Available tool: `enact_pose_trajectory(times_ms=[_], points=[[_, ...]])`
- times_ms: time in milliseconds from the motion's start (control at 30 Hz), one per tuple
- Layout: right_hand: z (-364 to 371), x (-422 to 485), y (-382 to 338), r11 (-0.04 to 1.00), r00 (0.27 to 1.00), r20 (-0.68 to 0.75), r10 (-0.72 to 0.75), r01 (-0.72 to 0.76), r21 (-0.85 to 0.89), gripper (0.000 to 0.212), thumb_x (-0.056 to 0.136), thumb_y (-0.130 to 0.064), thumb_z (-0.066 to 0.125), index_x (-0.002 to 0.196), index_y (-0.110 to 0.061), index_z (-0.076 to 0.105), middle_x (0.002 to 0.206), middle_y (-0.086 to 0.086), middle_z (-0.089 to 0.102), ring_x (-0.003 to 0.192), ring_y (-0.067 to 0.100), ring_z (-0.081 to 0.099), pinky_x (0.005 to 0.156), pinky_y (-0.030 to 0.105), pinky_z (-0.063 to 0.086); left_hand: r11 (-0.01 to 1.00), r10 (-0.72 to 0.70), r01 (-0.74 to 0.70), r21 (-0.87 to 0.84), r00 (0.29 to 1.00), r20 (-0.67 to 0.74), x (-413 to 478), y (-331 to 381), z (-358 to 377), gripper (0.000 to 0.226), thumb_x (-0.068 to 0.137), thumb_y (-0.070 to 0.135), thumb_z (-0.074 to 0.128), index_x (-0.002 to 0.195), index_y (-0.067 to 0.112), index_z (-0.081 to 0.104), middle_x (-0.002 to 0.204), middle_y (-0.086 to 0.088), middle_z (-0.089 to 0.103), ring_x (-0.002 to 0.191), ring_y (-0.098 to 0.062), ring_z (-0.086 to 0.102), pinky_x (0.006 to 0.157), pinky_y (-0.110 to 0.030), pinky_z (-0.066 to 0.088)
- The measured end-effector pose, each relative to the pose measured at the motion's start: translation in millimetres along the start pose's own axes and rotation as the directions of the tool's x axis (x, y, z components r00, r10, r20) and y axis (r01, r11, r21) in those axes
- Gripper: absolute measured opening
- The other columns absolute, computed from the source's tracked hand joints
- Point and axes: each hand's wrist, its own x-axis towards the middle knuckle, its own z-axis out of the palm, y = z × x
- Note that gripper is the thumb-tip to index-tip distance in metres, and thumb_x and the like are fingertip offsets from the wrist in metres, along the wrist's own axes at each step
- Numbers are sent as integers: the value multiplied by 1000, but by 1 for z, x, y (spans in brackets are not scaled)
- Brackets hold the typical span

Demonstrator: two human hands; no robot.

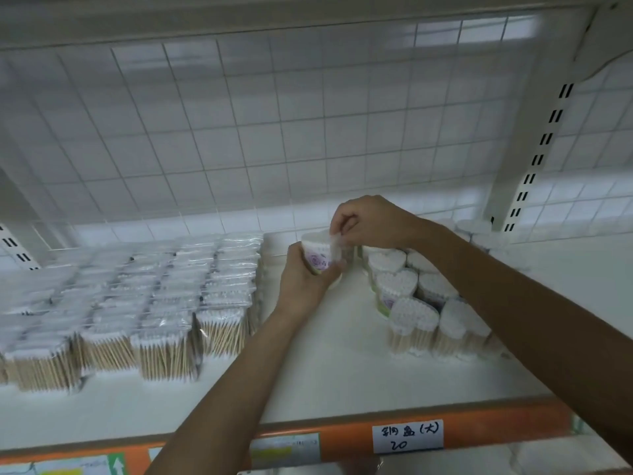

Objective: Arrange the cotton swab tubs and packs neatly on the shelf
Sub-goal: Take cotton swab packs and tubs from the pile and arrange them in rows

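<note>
The left hand has its fingers curled round a cotton swab tub, held just above the white shelf, while the right hand pinches a clear flap at the tub's top edge (film or lid, hard to tell). Left of the gripping fingers stand rows of bagged swab packs. Right of them, under the right forearm, more tubs cluster.
</note>
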Motion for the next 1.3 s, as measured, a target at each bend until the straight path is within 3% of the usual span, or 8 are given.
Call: enact_pose_trajectory(times_ms=[167,367,500,600,867,1300], points=[[1,6,22,995,999,28,-17,20,-97,22,79,-6,67,100,-14,71,95,-7,65,77,-4,58,71,3,43,964,96,-85,253,995,-31,14,-18,12,57,66,41,82,114,21,57,101,7,66,89,-13,61,76,-28,49],[4,10,44,964,999,48,0,13,-267,34,84,2,53,111,-12,68,117,1,65,103,11,57,84,15,39,937,-6,12,350,1000,-18,18,-23,32,60,70,42,78,117,16,52,106,3,65,96,-19,62,79,-29,49],[3,11,58,959,998,39,43,-30,-281,41,82,5,49,116,-13,64,125,4,60,109,13,53,88,19,38,920,-25,24,391,1000,-2,23,-27,40,62,71,41,77,120,13,50,112,-2,64,100,-21,61,81,-30,48],[6,12,60,962,998,43,35,-22,-273,44,83,7,46,119,-12,63,129,4,59,119,17,51,99,25,39,918,-17,17,395,1000,-3,27,-29,44,62,71,40,78,119,12,51,112,-3,64,99,-21,61,81,-30,48],[15,18,60,960,994,110,1,30,-278,27,88,-6,56,110,-14,69,121,3,64,110,18,58,96,29,43,902,-18,5,431,1000,26,34,-32,46,56,71,43,77,113,14,56,104,-1,66,92,-19,62,77,-29,48],[19,16,59,940,995,101,5,30,-340,33,89,-6,51,118,-11,64,128,2,60,118,17,53,99,24,37,874,-30,8,487,999,37,32,-28,47,56,74,47,74,114,12,55,105,-3,65,92,-21,61,72,-26,43]])
